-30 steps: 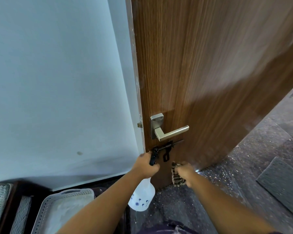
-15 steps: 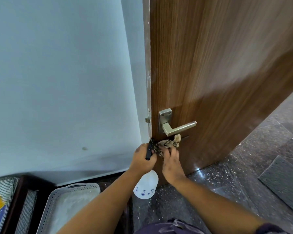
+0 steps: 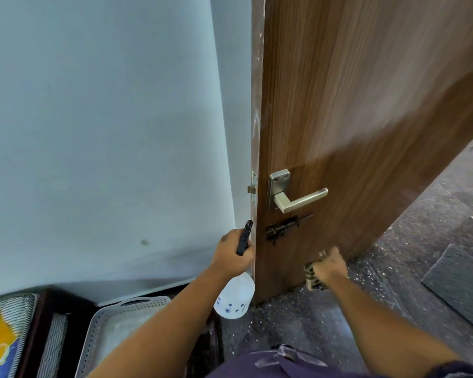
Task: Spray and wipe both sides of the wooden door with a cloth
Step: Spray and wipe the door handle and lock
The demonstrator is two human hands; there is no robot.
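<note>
Brown wood-grain door (image 3: 366, 105) with hazy sheen, left hand (image 3: 231, 255) clasping white spray bottle (image 3: 235, 298), right hand (image 3: 329, 266) apparently bunching striped cloth (image 3: 311, 278).

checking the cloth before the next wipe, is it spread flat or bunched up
Bunched. The cloth is a crumpled wad gripped in the right hand, low beside the door.

Brown wooden door (image 3: 352, 118) stands ajar; striped cloth (image 3: 313, 278) bunched low beside its face.
</note>
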